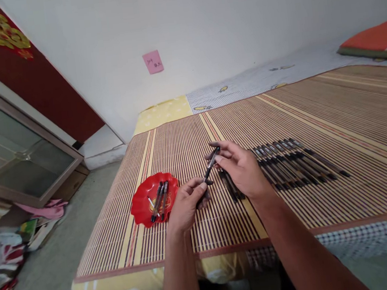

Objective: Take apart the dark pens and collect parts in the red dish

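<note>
Between my two hands a pen (211, 164) with a clear barrel and dark ends is held at a slant above the mat. My left hand (191, 200) grips its lower end, and the fingers of my right hand (234, 162) pinch its upper end. Below and beside my right hand lie a few dark pens (229, 188), partly hidden by it. A long row of similar pens (291, 164) rests side by side to the right. A red scalloped plate (138, 206) on the left bears several pens (160, 200) and a small white stick.
A striped bamboo mat (175, 142) covers the bed, its front edge near my forearms. A pink note (153, 62) is stuck on the white wall behind. An orange pillow (377, 38) lies at the far right. Clothes and other items (13, 249) lie on the floor at left.
</note>
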Motion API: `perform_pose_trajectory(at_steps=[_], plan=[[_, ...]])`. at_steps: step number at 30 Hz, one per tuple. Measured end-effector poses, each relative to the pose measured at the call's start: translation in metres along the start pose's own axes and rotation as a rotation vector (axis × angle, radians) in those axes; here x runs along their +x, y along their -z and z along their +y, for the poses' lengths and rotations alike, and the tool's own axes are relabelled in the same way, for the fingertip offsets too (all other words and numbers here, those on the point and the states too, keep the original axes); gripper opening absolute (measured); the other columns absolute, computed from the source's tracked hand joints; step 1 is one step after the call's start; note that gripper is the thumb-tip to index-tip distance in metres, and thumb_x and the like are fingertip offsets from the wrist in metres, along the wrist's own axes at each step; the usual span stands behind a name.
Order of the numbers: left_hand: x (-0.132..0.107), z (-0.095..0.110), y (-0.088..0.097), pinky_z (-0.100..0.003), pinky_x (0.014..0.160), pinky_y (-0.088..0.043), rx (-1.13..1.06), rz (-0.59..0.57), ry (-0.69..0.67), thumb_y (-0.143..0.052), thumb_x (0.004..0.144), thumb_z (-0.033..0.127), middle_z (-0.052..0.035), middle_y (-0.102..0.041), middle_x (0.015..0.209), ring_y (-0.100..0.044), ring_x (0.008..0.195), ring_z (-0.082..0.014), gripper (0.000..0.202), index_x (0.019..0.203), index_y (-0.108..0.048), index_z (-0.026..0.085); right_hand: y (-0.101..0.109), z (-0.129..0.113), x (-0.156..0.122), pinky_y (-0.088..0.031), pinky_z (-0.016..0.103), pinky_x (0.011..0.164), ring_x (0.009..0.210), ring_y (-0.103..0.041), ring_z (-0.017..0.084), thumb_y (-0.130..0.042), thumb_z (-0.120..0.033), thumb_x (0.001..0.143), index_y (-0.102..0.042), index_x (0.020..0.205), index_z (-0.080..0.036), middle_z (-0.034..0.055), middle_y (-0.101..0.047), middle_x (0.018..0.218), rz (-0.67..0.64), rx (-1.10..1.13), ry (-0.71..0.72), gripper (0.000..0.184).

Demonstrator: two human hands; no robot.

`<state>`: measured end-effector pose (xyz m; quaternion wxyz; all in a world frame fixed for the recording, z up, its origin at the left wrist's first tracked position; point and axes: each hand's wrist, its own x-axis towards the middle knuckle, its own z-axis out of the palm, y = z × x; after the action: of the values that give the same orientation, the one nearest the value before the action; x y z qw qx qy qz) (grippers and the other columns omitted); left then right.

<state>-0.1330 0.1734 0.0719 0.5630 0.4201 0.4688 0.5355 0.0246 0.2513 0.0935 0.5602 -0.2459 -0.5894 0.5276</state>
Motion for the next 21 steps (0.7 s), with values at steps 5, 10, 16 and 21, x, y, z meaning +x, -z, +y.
perform_pose_trajectory(at_steps=[5, 10, 16, 21], plan=[[0.0005, 0.0014, -0.0015, -0.019, 0.047, -0.025, -0.009, 0.0, -0.005, -0.078, 0.081, 0.041, 0.0034, -0.056, 0.063, -0.042, 0.052, -0.0056, 0.031, 0.094, -0.07, 0.014, 0.0046, -0.0007, 0.0, -0.059, 0.036, 0.086, 0.095, -0.073, 0.019, -0.06, -0.028, 0.093, -0.065, 0.12, -0.021, 0.0073, -0.076, 0.103, 0.01, -0.039, -0.005, 0.029], [-0.0008, 0.0026, -0.002, -0.02, 0.047, -0.025, 0.008, -0.023, -0.008, -0.076, 0.083, 0.042, 0.0023, -0.057, 0.064, -0.041, 0.051, -0.0054, 0.032, 0.095, -0.072, 0.013, 0.007, -0.0029, 0.0005, -0.058, 0.036, 0.088, 0.098, -0.072, 0.02, -0.06, -0.025, 0.091, -0.067, 0.12, -0.02, 0.0075, -0.075, 0.106, 0.002, -0.105, 0.01, 0.03], [-0.0024, 0.0028, -0.0015, -0.02, 0.046, -0.023, -0.009, -0.051, -0.008, -0.074, 0.086, 0.043, 0.0029, -0.056, 0.061, -0.04, 0.049, -0.0053, 0.033, 0.098, -0.072, 0.012, 0.0063, -0.006, -0.0029, -0.056, 0.032, 0.082, 0.092, -0.07, 0.018, -0.058, -0.024, 0.092, -0.069, 0.116, -0.021, 0.005, -0.074, 0.098, -0.142, -0.223, -0.003, 0.026], [-0.0007, 0.0011, -0.0019, -0.02, 0.046, -0.024, 0.018, -0.02, -0.087, -0.072, 0.088, 0.039, 0.0036, -0.054, 0.061, -0.039, 0.049, -0.0052, 0.028, 0.096, -0.072, 0.012, 0.0026, -0.0096, -0.0042, -0.05, 0.029, 0.068, 0.074, -0.065, 0.016, -0.054, -0.025, 0.094, -0.066, 0.114, -0.018, 0.0023, -0.07, 0.083, -0.163, -0.392, 0.033, 0.024]])
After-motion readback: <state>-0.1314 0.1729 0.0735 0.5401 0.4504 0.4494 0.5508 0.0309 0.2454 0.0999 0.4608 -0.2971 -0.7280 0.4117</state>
